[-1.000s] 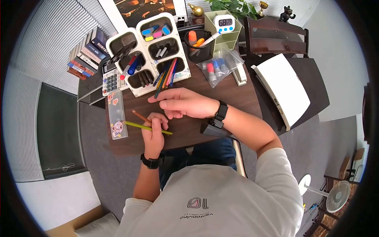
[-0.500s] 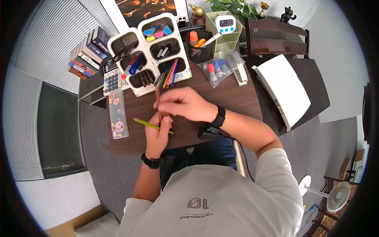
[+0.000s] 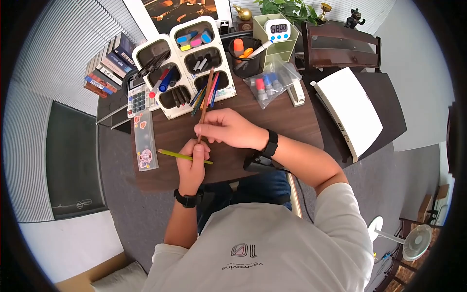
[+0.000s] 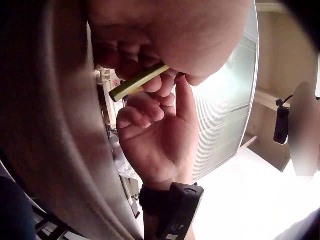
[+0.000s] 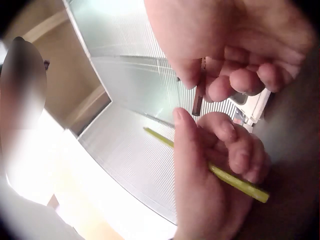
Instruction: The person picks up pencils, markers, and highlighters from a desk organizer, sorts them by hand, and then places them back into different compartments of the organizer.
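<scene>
The left hand (image 3: 190, 168) has its fingers curled round a yellow-green pencil (image 3: 169, 154), which crosses the palm and sticks out on both sides. Just beyond it, the right hand (image 3: 232, 130) pinches a brown pencil (image 3: 207, 95) between thumb and fingers, its far end over the coloured pencils in the white organizer (image 3: 227, 91). In the right wrist view the brown pencil's lower end (image 5: 198, 106) is close to the left thumb; whether they touch I cannot tell. The left wrist view shows the yellow-green pencil (image 4: 140, 81) under the left hand (image 4: 200, 35), with the right hand (image 4: 162, 140) facing it.
A clear stickered case (image 3: 146, 146) lies on the desk's left, below a calculator (image 3: 138, 101). Beyond the hands stand a black mesh cup (image 3: 245, 65), a bag of small bottles (image 3: 267, 87), a white stapler (image 3: 296, 93) and a green holder with a timer (image 3: 278, 30).
The brown pencil has passed from the left hand into the right hand's pinch and swung to point at the organizer. The yellow-green pencil has stayed in the left hand, its tilt slightly changed.
</scene>
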`<action>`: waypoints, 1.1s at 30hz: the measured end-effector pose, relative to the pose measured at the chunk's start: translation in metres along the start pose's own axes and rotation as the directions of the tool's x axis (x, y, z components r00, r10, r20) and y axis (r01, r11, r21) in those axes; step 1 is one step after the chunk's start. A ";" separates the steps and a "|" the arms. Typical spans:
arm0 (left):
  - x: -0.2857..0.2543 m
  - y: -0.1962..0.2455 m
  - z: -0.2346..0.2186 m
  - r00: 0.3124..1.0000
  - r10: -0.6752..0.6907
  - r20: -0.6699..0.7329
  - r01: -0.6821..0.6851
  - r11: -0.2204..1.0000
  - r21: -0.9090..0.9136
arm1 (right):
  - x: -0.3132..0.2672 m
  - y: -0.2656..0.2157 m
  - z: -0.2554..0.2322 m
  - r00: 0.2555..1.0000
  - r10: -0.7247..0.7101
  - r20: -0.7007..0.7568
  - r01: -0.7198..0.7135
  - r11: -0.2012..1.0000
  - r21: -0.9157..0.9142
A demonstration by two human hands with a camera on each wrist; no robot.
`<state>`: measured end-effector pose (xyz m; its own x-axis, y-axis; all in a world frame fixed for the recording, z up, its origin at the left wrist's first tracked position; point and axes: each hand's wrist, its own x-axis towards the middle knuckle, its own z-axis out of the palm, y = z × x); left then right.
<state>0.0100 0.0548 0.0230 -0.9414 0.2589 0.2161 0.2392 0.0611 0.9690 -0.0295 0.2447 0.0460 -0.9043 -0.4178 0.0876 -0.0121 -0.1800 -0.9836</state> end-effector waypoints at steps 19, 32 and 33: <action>-0.002 0.000 0.000 1.000 0.021 -0.004 -0.022 0.998 -0.064 | -0.005 -0.017 -0.008 0.934 0.226 0.276 -0.300 0.916 0.266; -0.001 -0.003 -0.005 0.999 0.018 0.051 -0.018 1.000 -0.002 | -0.003 -0.019 -0.007 0.989 0.116 0.090 -0.137 0.949 0.283; -0.001 -0.005 -0.007 0.999 0.032 0.036 -0.031 0.999 -0.021 | -0.003 -0.018 -0.007 0.989 0.116 0.091 -0.137 0.949 0.283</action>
<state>0.0080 0.0478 0.0183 -0.9242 0.2950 0.2428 0.2637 0.0328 0.9640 -0.0297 0.2558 0.0620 -0.8572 -0.5149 -0.0135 0.2335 -0.3651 -0.9012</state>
